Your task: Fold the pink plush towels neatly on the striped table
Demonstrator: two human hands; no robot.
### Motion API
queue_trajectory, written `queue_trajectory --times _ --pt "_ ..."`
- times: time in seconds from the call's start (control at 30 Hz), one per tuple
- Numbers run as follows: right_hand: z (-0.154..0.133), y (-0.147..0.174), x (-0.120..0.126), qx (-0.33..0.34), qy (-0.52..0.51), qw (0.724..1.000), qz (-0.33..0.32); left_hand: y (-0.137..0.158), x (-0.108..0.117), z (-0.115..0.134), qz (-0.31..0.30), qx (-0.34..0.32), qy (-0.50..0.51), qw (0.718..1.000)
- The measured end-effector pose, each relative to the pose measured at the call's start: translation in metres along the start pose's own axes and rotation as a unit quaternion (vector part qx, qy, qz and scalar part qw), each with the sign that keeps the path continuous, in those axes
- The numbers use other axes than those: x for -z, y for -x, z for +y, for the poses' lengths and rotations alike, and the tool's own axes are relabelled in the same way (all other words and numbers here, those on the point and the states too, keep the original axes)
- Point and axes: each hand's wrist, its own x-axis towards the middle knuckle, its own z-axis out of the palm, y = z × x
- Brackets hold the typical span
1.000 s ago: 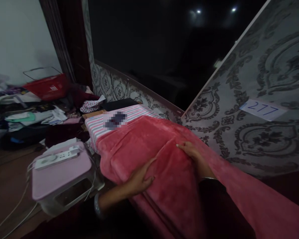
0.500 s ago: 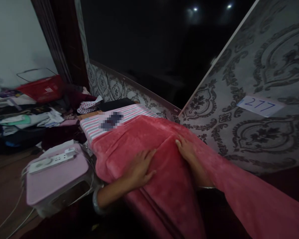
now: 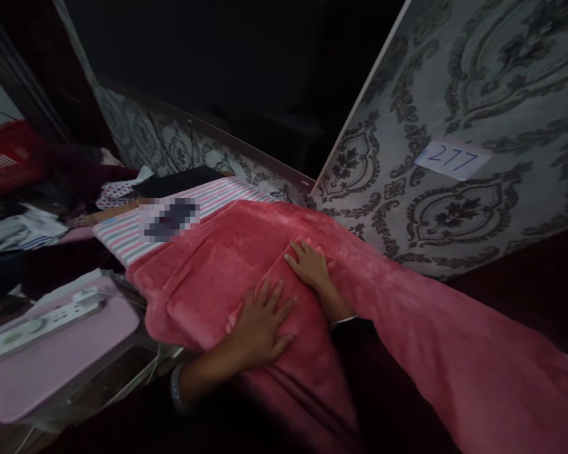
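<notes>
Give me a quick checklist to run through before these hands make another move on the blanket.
1. Left hand laid on the blanket: ok, fingers spread.
2. Right hand laid on the blanket: ok, near a fold edge.
3. Blanket smooth: not ok, creases and folds show.
4. Power strip apart from the blanket: ok, it sits on the pink stool.
5. Blanket's underside: cannot tell, hidden.

A single head-worn camera looks forward and down from near the red blanket [image 3: 307, 343], facing the patterned wall [image 3: 430, 205] beyond it.
</notes>
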Motion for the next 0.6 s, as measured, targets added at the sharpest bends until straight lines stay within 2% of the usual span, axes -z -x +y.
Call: queue_trajectory --times 0.2,0.3,0.4,0.5,0.6 --pt "0.0 -0.002 -0.003 -0.002 -0.018 1.0 0.004 0.011 -0.006 -0.003 0.041 -0.007 -0.039 0.998" --pt "0.009 -0.009 0.0 0.008 -0.071 0.997 0.009 0.012 -0.007 -0.005 0.056 -0.009 -0.049 0.997" --pt "0.028 -0.009 0.008 0.036 -0.147 0.987 0.061 0.01 -0.007 -0.005 0.074 -0.01 -0.05 0.996" --pt "0.055 0.017 0.02 0.056 -0.173 0.975 0.13 0.009 -0.006 -0.006 0.081 -0.015 -0.031 0.996" --pt "0.089 0.074 0.026 0.051 -0.185 0.966 0.172 0.007 -0.002 -0.015 0.066 -0.01 0.025 0.997"
